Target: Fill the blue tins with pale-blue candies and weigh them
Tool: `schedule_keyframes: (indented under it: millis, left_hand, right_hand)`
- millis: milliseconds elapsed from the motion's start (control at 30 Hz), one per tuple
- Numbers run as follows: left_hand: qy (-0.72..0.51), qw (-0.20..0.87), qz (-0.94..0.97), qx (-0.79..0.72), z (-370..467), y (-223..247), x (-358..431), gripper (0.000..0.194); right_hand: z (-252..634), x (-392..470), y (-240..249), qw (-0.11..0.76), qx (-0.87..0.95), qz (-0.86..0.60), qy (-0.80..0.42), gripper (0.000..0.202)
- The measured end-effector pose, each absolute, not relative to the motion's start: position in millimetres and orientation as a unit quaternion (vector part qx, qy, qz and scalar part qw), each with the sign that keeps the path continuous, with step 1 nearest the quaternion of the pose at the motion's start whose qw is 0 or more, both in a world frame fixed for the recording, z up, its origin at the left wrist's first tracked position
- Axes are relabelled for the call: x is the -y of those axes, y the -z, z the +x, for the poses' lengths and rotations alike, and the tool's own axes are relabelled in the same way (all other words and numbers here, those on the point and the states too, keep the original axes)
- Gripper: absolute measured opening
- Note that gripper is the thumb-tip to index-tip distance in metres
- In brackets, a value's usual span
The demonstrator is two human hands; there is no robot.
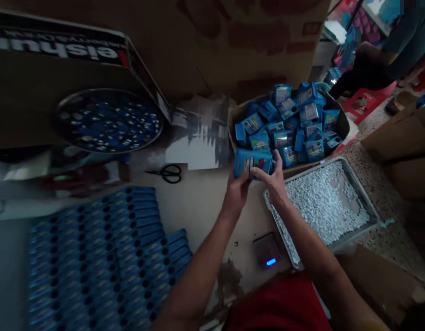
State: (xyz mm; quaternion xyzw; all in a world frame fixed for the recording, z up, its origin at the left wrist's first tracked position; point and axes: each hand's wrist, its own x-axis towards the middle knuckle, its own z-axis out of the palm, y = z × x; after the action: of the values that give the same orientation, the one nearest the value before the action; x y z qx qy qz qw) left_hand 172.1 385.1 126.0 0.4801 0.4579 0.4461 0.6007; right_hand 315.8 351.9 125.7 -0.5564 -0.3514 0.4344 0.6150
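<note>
Several small blue packets (253, 162) are held together in both hands at the near left edge of a box (234, 133) full of similar blue packets. My left hand (238, 186) grips them from the near left side, fingers wrapped round the lower edge. My right hand (272, 178) holds their right end, with the thumb across the front. Just right of my right hand lies a metal tray (365, 195) of small pale pellets (315, 202).
Rows of blue packets (105, 253) cover the near left. Black scissors (169, 174) lie mid-table, and a small scale (266, 250) with a lit display sits nearer. A round bowl (109, 120) of blue and silver pieces stands at the back left. Another person (394, 50) sits at the far right.
</note>
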Motion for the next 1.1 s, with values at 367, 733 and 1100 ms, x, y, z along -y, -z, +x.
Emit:
schedule_keyframes:
  millis: [367,733,1100]
  left_hand:
    - [-0.206,0.696,0.578,-0.374,170.2,-91.0,-296.4,0.144]
    - [-0.125,0.74,0.512,-0.418,202.2,-76.2,-188.5,0.093]
    - [-0.281,0.638,0.483,-0.529,218.6,-37.7,-187.8,0.095]
  right_hand:
    - [402.0,-207.7,-129.6,0.371,0.607,-0.574,-0.405,0.095]
    - [374.9,-130.2,-112.6,0.618,0.214,-0.682,-0.329,0.059]
    - [472.5,-122.7,-72.9,0.508,0.334,-0.765,-0.213,0.045]
